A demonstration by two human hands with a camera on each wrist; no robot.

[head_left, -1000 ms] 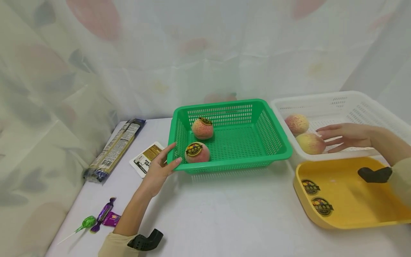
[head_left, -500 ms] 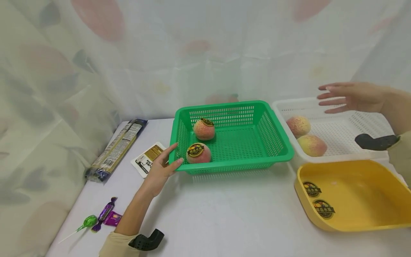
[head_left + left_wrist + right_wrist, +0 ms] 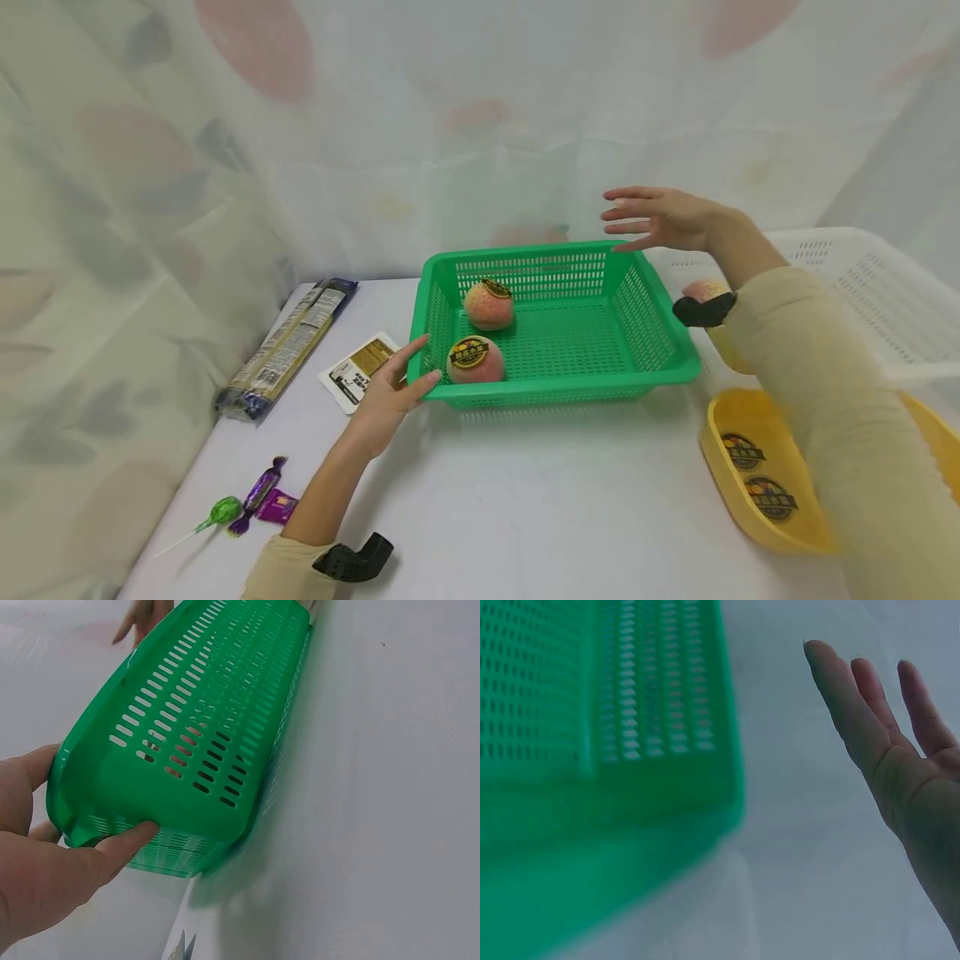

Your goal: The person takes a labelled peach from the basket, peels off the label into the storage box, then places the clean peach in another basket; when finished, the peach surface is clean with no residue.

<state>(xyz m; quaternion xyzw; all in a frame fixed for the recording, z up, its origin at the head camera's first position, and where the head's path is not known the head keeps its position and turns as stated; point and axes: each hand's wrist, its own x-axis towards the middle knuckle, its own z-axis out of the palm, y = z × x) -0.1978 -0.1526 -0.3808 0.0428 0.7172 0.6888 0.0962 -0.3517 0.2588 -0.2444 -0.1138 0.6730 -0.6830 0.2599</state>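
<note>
My left hand [image 3: 388, 400] grips the front left corner of the green basket [image 3: 570, 387], thumb against its front side and fingers at the left rim. Close up in the left wrist view, the basket [image 3: 165, 780] shows its slotted wall beside the left hand [image 3: 60, 862]. Inside, toward the left, are a peach [image 3: 489, 307] and a second peach [image 3: 486, 371], each with a black and gold label. My right hand [image 3: 667, 218] hovers over the basket's far right corner, fingers spread and holding nothing. In the right wrist view the right hand [image 3: 900, 750] is apart from the basket.
A white basket [image 3: 847, 242] stands right, with peaches [image 3: 705, 290] partly behind my right arm. Before it sits a yellow tray [image 3: 727, 500]. Left lie a long packet [image 3: 292, 346], a flat pack [image 3: 360, 371], a lollipop [image 3: 225, 510] and purple candies [image 3: 264, 492].
My right hand has lifted out of the white basket, leaving the peaches there, and moved left to above the green basket's far corner. The left hand keeps its grip.
</note>
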